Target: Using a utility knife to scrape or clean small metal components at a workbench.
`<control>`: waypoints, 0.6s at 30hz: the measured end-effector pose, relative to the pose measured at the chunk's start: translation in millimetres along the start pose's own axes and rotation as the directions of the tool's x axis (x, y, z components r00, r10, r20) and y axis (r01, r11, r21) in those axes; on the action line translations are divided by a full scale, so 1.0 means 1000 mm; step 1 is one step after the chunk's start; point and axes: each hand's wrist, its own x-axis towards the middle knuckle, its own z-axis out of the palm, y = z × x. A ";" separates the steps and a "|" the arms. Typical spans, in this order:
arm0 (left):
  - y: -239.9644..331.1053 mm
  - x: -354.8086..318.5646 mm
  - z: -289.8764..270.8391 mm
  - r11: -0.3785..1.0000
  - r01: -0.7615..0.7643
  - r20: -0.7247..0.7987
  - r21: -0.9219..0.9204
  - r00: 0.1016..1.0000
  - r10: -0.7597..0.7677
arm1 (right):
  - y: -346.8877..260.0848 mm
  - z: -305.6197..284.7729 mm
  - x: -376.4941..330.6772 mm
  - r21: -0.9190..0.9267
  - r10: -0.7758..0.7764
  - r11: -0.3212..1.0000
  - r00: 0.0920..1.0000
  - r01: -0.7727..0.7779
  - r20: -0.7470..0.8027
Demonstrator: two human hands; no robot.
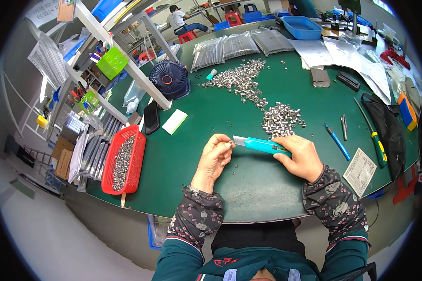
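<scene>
The left hand (pixel 212 161) pinches a small metal piece (pixel 230 144) between thumb and forefinger; the fingertips cover most of it, so its full shape is hard to make out. The right hand (pixel 301 157) is closed around a turquoise knife (pixel 262 145), and the palm hides the rear end of the handle. The blade points to the left hand, its tip just beside the piece; whether they touch, I cannot tell. Just beyond the grip lies a pile (pixel 282 120) of short metal rings, and farther, a wider heap (pixel 239 79), where single parts are too small to separate. Left of the grip stands a red basket (pixel 139 161) of small metal parts. Right of it lies a blue pen (pixel 337 143). Far beyond, one person (pixel 304 8) is cut off by the upper edge.
</scene>
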 end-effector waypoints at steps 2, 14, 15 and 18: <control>-0.001 0.000 0.000 1.000 -0.005 -0.004 0.008 1.000 0.005 | 0.002 0.001 -0.001 0.024 0.004 1.000 1.000 -0.005 0.016; -0.006 0.003 -0.008 1.000 -0.024 0.056 0.003 0.998 0.023 | 0.004 0.001 -0.001 0.037 0.008 0.999 0.990 -0.013 0.144; -0.006 0.003 -0.009 1.000 -0.012 0.064 -0.001 0.998 0.012 | 0.005 0.001 -0.001 0.030 -0.005 1.000 0.992 0.002 0.125; -0.006 0.002 -0.008 1.000 0.016 0.052 -0.015 0.999 -0.015 | 0.003 0.001 -0.001 -0.007 -0.007 1.000 0.996 0.008 0.086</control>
